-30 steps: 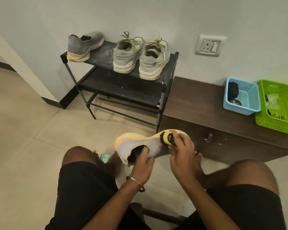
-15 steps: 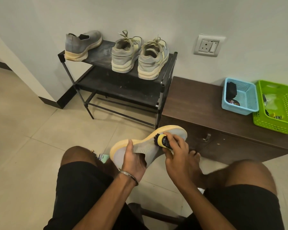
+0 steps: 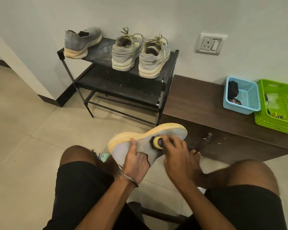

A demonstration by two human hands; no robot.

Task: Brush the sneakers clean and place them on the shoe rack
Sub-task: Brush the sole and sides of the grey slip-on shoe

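A grey slip-on sneaker (image 3: 171,136) with a yellow sole lies on its side above my knees. My left hand (image 3: 136,161) grips it around the heel and collar. My right hand (image 3: 176,150) holds a small yellow brush (image 3: 158,142), its dark bristles against the sneaker's grey upper; the hand is blurred. Its matching grey sneaker (image 3: 81,41) stands on the left of the black shoe rack's (image 3: 169,67) top shelf. A pair of laced grey sneakers (image 3: 140,53) stands on the right of that shelf, heels toward me.
A low dark wooden cabinet (image 3: 194,103) stands right of the rack, carrying a blue basket (image 3: 239,107) and a green basket (image 3: 278,123). A wall socket (image 3: 210,43) is above it. The rack's lower shelf holds nothing. Small items (image 3: 103,156) lie on the tiled floor by my left knee.
The sneaker has been turned from opening-toward-me onto its side. My left hand shifted from inside the opening to the heel, and the brush moved along the upper toward the middle.
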